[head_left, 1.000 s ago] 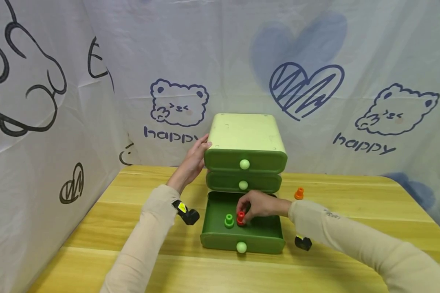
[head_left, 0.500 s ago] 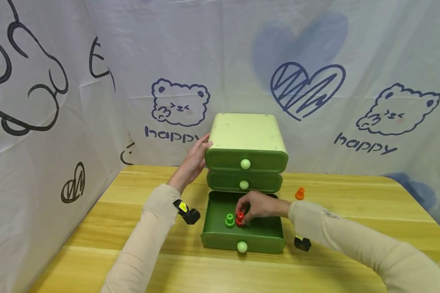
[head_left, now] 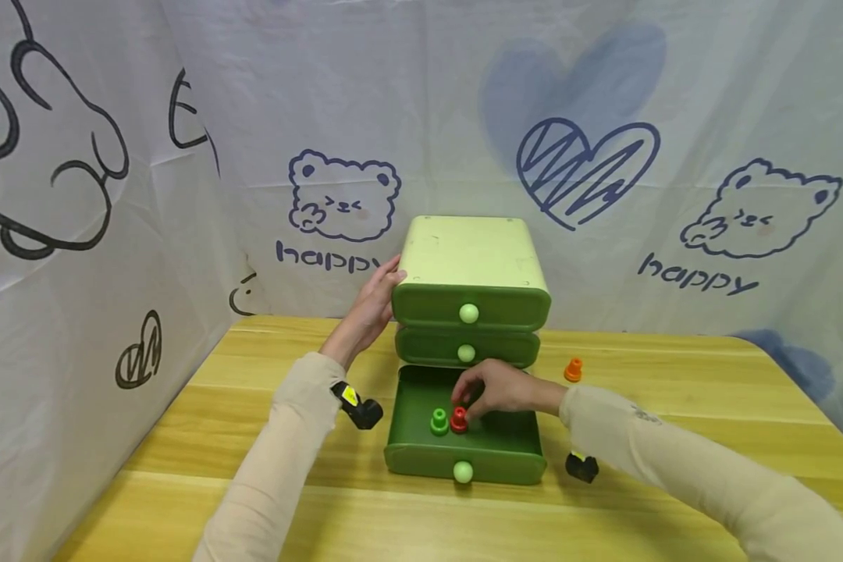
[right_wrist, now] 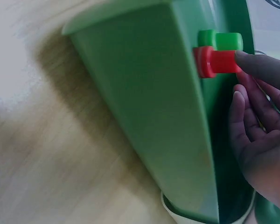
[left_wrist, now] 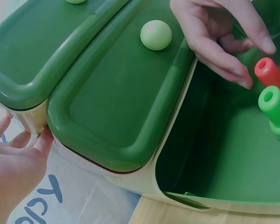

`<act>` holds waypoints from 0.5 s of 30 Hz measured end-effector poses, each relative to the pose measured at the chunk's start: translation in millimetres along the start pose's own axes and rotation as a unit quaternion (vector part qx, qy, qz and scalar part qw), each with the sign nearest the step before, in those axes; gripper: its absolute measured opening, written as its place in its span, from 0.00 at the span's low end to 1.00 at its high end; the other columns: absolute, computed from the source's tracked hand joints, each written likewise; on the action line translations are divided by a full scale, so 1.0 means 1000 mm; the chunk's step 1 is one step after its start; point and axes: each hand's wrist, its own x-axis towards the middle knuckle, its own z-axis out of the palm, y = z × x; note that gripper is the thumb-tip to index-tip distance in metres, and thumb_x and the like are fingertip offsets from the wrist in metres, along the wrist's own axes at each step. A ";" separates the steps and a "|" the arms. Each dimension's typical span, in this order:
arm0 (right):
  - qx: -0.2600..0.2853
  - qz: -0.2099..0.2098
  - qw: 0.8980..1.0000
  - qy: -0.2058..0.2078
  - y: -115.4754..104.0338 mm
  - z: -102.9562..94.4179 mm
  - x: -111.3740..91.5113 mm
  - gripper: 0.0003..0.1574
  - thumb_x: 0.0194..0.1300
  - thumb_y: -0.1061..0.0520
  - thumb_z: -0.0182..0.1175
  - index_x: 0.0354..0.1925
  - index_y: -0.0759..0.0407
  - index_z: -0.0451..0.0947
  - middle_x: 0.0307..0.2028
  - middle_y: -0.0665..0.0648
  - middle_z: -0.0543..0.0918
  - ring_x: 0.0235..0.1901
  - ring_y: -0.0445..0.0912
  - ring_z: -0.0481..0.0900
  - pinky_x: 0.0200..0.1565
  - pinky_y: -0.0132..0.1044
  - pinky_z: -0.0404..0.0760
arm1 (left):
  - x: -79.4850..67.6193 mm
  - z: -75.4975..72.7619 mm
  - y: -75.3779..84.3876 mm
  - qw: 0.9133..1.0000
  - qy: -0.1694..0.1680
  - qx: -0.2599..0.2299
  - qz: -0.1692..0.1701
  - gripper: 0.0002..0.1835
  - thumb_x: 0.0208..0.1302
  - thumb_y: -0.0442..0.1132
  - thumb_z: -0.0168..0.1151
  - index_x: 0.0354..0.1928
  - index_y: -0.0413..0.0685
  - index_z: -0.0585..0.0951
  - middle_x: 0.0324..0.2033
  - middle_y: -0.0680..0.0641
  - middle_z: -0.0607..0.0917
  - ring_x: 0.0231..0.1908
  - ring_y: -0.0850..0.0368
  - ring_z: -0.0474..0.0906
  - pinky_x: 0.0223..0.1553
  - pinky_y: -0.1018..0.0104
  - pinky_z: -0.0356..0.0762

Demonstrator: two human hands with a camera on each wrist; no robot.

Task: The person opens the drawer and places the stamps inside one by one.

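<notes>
A green drawer cabinet (head_left: 474, 254) with a cream top stands on the table, its bottom drawer (head_left: 421, 457) pulled out. Inside that drawer a green stepped peg (head_left: 439, 422) and a red stepped peg (head_left: 459, 420) stand upright side by side. My right hand (head_left: 502, 388) hovers over the drawer just beside the red peg; in the left wrist view its thumb and fingers are spread apart, clear of the peg (left_wrist: 269, 72). Against the cabinet's left side rests my left hand (head_left: 368, 312), fingers extended, touching the upper part (left_wrist: 18, 158).
An orange peg (head_left: 573, 370) stands on the wooden table (head_left: 674, 421) to the right of the cabinet. Two upper drawers are closed, each with a pale round knob (head_left: 469, 314). A printed white cloth (head_left: 449, 117) hangs behind the table.
My right hand has let go of the red peg and risen slightly off it. The red peg stands beside the green one. My left hand stays on the cabinet.
</notes>
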 end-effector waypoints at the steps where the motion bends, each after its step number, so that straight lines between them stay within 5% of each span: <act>1: -0.001 -0.004 1.000 0.004 0.000 -0.001 -0.002 0.15 0.49 0.66 0.72 0.38 0.60 0.85 0.34 0.49 0.85 0.37 0.41 0.80 0.38 0.32 0.80 | 0.000 0.000 0.000 1.000 0.001 0.000 0.000 0.41 0.63 0.46 0.50 0.76 0.44 0.50 0.73 0.41 0.52 0.68 0.45 0.57 0.67 0.57 0.59; 15: 0.039 -0.003 0.995 0.089 -0.009 -0.029 -0.043 0.19 0.57 0.58 0.69 0.47 0.64 0.82 0.44 0.59 0.84 0.46 0.52 0.80 0.44 0.39 0.81 | 0.001 -0.001 -0.001 1.000 -0.005 -0.001 -0.001 0.41 0.64 0.46 0.50 0.76 0.45 0.49 0.74 0.42 0.50 0.68 0.46 0.56 0.67 0.58 0.59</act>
